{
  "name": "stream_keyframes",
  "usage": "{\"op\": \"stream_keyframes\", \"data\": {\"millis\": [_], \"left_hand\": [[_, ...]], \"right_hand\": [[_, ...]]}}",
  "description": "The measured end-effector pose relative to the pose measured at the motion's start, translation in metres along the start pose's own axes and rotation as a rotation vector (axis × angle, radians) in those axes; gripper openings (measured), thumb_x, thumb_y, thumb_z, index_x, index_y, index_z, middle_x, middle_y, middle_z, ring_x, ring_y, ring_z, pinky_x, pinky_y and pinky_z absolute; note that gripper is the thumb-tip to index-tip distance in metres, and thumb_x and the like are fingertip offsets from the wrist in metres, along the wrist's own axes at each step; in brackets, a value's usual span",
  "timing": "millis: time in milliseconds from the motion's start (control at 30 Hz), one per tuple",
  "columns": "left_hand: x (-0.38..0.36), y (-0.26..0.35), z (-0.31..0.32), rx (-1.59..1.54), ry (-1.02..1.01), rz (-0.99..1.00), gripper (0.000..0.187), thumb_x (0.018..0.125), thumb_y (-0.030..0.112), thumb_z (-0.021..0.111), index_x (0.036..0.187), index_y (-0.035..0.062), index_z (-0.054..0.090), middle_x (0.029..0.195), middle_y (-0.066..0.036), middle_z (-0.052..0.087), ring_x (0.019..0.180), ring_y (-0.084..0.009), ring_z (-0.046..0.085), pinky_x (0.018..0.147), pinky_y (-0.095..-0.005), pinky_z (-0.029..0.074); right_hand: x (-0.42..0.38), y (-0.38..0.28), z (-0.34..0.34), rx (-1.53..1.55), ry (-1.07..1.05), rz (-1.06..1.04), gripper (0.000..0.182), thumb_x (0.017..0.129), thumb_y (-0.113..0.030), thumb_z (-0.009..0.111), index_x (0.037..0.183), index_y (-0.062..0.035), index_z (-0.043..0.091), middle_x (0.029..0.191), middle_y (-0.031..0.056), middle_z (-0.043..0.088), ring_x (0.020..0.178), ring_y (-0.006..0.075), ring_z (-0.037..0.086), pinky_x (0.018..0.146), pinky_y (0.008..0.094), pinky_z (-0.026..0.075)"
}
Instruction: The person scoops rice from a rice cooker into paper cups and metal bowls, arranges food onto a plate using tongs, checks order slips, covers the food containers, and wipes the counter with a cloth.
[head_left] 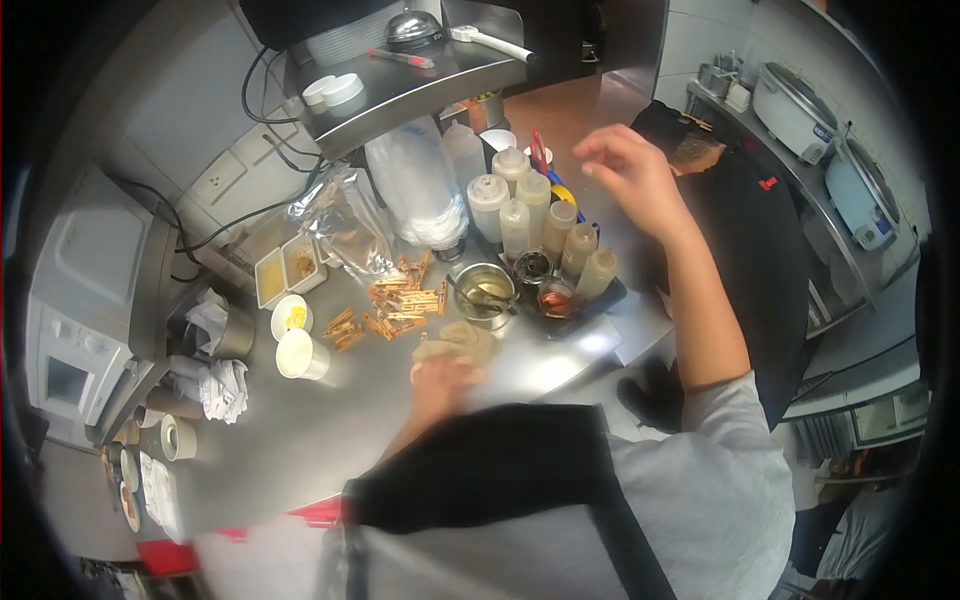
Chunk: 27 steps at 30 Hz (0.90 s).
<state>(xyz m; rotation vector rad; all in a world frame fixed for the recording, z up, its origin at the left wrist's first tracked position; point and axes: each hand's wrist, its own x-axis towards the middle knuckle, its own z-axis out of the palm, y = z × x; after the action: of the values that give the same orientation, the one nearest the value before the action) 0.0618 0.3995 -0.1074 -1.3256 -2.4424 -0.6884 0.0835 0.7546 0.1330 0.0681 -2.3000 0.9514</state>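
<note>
My left hand [448, 386], smeared by motion, is at the near edge of a tan cloth [458, 342] on the steel counter; whether its fingers grip the cloth I cannot tell. Raised above the right side of the counter, my right hand [625, 165] has its fingers curved and apart, with nothing seen in it. It is to the right of the squeeze bottles [533, 200] and the red-handled tool [539, 150]. A metal pot [484, 292] with utensils in it stands behind the cloth. Wooden clothespins [405, 300] lie in a pile left of the pot.
Foil [350, 225], a plastic bag [415, 190], a white tub [301, 355] and a bowl of something yellow [291, 317] stand on the counter. A metal shelf [400, 85] overhangs the back. Another person in dark clothes [745, 250] is close on the right.
</note>
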Motion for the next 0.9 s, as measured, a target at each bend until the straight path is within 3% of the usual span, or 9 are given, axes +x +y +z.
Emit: {"op": "stream_keyframes", "data": {"millis": [200,233,400,600,633,667,733,833,900], "left_hand": [[0.013,-0.021,-0.009,0.019,0.089,-0.143,0.029,0.069,0.005,0.059,0.098,0.0118,0.062,0.093,-0.009,0.061,0.088,-0.0318,0.056,0.075,-0.0442,0.042],[0.014,-0.020,-0.012,0.005,0.097,-0.172,0.031,0.069,0.003,0.059,0.098,0.0112,0.062,0.094,-0.010,0.060,0.088,-0.0323,0.056,0.076,-0.0434,0.043],[0.044,0.028,-0.058,-0.079,0.131,-0.282,0.039,0.064,-0.003,0.062,0.101,0.0103,0.064,0.097,-0.012,0.057,0.093,-0.0343,0.053,0.081,-0.0424,0.045],[0.063,0.064,-0.082,-0.143,0.014,-0.322,0.036,0.066,0.010,0.076,0.100,0.0082,0.063,0.103,-0.012,0.057,0.098,-0.0341,0.052,0.081,-0.0423,0.044],[0.053,0.055,-0.072,-0.046,-0.014,-0.274,0.041,0.066,0.018,0.080,0.101,0.0067,0.061,0.099,-0.014,0.059,0.094,-0.0334,0.055,0.079,-0.0403,0.045],[0.040,0.044,-0.061,-0.067,-0.064,-0.293,0.041,0.068,0.018,0.079,0.102,0.0061,0.060,0.095,-0.013,0.060,0.092,-0.0327,0.056,0.079,-0.0394,0.045],[0.016,0.030,-0.046,-0.103,-0.165,-0.347,0.041,0.071,0.018,0.079,0.104,0.0050,0.058,0.089,-0.012,0.061,0.087,-0.0313,0.059,0.077,-0.0376,0.046],[0.017,0.034,-0.059,-0.501,-0.347,-0.653,0.026,0.083,0.021,0.071,0.099,0.0059,0.056,0.080,-0.008,0.059,0.075,-0.0253,0.058,0.071,-0.0345,0.046],[0.023,0.030,-0.059,-1.428,0.117,-0.634,0.021,0.095,0.027,0.054,0.084,0.0090,0.052,0.072,-0.002,0.052,0.067,-0.0170,0.049,0.063,-0.0304,0.041]], "right_hand": [[0.068,0.061,0.020,-0.045,-0.202,0.053,0.023,0.078,-0.006,0.067,0.101,-0.0020,0.065,0.095,0.0065,0.063,0.081,0.0160,0.060,0.076,0.0292,0.049],[0.078,0.064,0.025,-0.018,-0.185,-0.007,0.020,0.078,-0.010,0.066,0.096,-0.0018,0.066,0.092,0.0103,0.064,0.077,0.0184,0.064,0.073,0.0312,0.050],[0.100,0.050,0.023,0.007,-0.123,-0.059,0.025,0.079,-0.014,0.067,0.100,-0.0016,0.066,0.091,0.0105,0.066,0.084,0.0181,0.063,0.077,0.0301,0.050],[0.089,0.080,0.009,0.047,-0.209,0.047,0.023,0.081,-0.015,0.066,0.100,-0.0019,0.066,0.090,0.0087,0.067,0.081,0.0162,0.063,0.074,0.0300,0.050],[0.082,0.094,0.011,0.061,-0.210,0.028,0.022,0.082,-0.014,0.065,0.100,-0.0022,0.066,0.089,0.0090,0.067,0.079,0.0159,0.063,0.073,0.0304,0.049],[0.073,0.103,0.011,0.027,-0.255,0.098,0.023,0.084,-0.012,0.065,0.104,-0.0010,0.064,0.094,0.0049,0.065,0.086,0.0123,0.058,0.079,0.0277,0.047],[0.053,0.125,0.014,0.096,-0.302,0.176,0.025,0.085,-0.012,0.063,0.106,-0.0004,0.063,0.098,0.0060,0.066,0.091,0.0133,0.059,0.082,0.0285,0.047],[0.022,0.137,0.012,0.102,-0.258,0.158,0.025,0.086,-0.013,0.061,0.107,-0.0004,0.062,0.101,0.0067,0.065,0.096,0.0140,0.059,0.085,0.0282,0.046],[0.006,0.144,0.008,0.171,-0.254,0.195,0.027,0.089,-0.014,0.059,0.112,-0.0003,0.061,0.104,0.0038,0.064,0.099,0.0124,0.058,0.088,0.0269,0.044]]}}
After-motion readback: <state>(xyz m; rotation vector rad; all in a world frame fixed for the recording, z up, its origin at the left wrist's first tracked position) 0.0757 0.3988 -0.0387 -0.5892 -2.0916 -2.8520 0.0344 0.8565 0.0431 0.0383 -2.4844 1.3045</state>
